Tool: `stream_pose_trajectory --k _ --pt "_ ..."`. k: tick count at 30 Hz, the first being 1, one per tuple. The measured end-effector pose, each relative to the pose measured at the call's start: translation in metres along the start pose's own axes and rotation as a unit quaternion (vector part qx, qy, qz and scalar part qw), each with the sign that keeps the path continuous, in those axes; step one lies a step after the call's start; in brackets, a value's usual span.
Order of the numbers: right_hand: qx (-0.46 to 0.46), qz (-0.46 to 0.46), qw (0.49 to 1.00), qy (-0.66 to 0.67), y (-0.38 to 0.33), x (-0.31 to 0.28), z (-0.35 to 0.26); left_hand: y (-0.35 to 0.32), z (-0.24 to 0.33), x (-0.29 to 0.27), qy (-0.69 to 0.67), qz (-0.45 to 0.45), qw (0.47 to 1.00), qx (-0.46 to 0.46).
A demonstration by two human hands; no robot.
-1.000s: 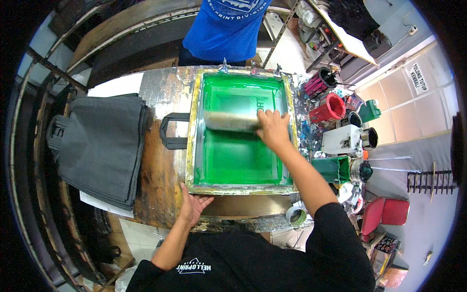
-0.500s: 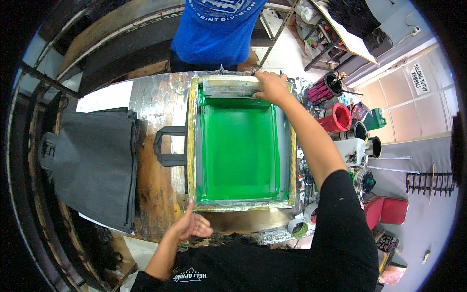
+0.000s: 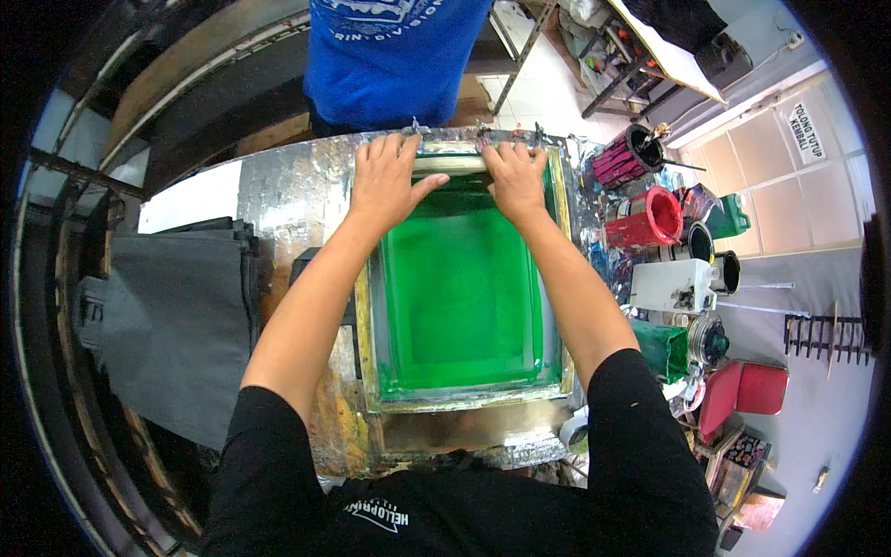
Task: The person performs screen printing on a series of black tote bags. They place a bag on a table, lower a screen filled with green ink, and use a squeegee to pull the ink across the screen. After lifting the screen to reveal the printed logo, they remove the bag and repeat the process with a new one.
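A screen printing frame lies on the table in front of me, its mesh covered with green ink. Across the frame's far end is a squeegee with a pale handle. My right hand grips its right end, fingers bent over the top. On the left end rests my left hand, fingers over the far side and thumb stretched along the near side. The squeegee's lower edge is mostly hidden. A dark bag handle sticks out from under the frame's left side, partly behind my left forearm.
Dark fabric bags are stacked at the left. Along the right stand a pink-streaked ink pot, a red container and a white jug. A tape roll sits near right. Beyond the table stands a person in a blue shirt.
My left hand has moved from the frame's near left corner up to the squeegee's left end. The squeegee now stands more upright, with my right hand still on it.
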State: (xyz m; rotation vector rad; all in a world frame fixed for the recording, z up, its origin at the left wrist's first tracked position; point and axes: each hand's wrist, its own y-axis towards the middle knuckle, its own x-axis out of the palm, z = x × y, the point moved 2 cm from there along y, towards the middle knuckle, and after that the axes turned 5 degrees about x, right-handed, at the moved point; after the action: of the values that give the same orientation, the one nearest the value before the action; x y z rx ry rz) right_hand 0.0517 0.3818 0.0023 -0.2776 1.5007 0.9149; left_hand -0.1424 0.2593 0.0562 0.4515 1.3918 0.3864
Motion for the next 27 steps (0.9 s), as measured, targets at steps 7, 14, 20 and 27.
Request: stream_pose_trajectory --k 7,14,20,27 --pt "0.023 -0.041 0.999 -0.009 -0.015 -0.01 -0.006 -0.018 -0.007 0.048 0.066 -0.03 0.997 0.025" --pt "0.011 -0.022 1.0 0.016 -0.109 -0.042 -0.026 -0.096 0.051 0.008 0.039 -0.077 0.996 0.007" --pt "0.025 -0.026 0.999 0.041 -0.208 -0.094 -0.053 -0.174 0.113 -0.036 0.021 -0.103 0.994 0.005" --pt "0.022 -0.063 0.997 0.042 -0.308 -0.14 -0.078 -0.253 0.176 -0.085 0.008 -0.114 0.993 0.019"
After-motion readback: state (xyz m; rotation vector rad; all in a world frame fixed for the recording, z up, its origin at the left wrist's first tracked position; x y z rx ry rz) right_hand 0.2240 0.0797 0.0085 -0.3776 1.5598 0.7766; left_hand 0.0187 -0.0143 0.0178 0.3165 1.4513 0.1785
